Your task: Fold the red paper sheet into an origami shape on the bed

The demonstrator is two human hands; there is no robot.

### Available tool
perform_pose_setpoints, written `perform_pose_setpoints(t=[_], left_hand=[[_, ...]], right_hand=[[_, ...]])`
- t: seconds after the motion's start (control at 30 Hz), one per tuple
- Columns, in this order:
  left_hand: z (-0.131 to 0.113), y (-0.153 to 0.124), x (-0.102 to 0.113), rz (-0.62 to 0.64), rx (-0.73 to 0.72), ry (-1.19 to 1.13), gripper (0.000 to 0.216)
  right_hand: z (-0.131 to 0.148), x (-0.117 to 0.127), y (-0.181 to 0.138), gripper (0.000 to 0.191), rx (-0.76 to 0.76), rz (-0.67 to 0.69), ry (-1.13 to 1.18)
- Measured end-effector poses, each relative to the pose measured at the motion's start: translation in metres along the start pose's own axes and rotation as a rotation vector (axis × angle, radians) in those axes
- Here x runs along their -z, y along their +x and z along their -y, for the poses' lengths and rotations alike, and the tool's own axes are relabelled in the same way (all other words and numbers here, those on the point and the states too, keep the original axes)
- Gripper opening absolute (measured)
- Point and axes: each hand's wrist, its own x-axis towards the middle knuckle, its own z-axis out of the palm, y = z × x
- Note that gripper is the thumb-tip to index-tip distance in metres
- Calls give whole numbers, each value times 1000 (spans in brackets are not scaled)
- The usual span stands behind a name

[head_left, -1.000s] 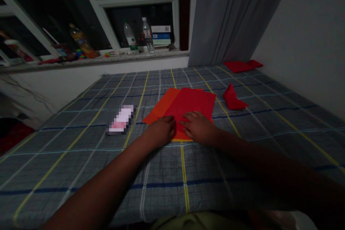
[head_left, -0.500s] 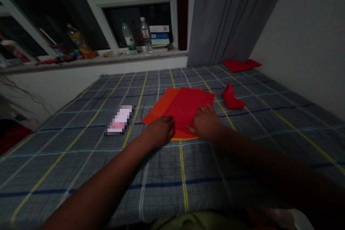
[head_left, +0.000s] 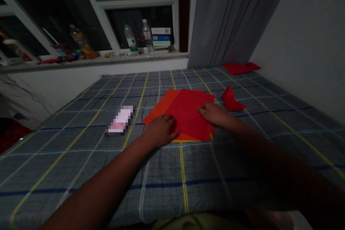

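A red sheet of paper (head_left: 185, 104) lies on top of orange paper (head_left: 163, 102), with a thin yellow edge showing along the bottom. My left hand (head_left: 161, 129) rests flat on the lower left of the papers, fingers stretched out and thumb apart. At the right side of the red sheet is my right hand (head_left: 211, 113), its fingers curled together against the paper; the fingertips are partly hidden. Just beyond that hand stands a folded red paper piece (head_left: 232, 101) with a pointed tip.
A phone with a blurred screen (head_left: 121, 120) lies left of the papers on the checked cloth (head_left: 88, 165). More red items (head_left: 238, 68) lie at the far right corner. Bottles (head_left: 131, 41) and stacked boxes (head_left: 161, 37) stand on the windowsill.
My right hand has moved up and to the right, uncovering the papers' lower right corner. My left hand has stayed near its place, its thumb now further out over the paper.
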Motion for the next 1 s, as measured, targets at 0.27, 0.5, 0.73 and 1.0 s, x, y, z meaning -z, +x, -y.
perform_pose_setpoints(t=[0.27, 0.5, 0.73, 1.0], left_hand=[[7, 4, -1, -90, -67, -202, 48], [42, 12, -11, -173, 61, -270, 38], [35, 9, 4, -92, 242, -320, 46], [32, 4, 9, -135, 376, -382, 62]], right_hand=[[-6, -18, 10, 20, -164, -3, 391], [-5, -16, 3, 9, -122, 115, 722], [-8, -21, 11, 9, -143, -194, 954], [-10, -17, 14, 13, -211, -244, 982]])
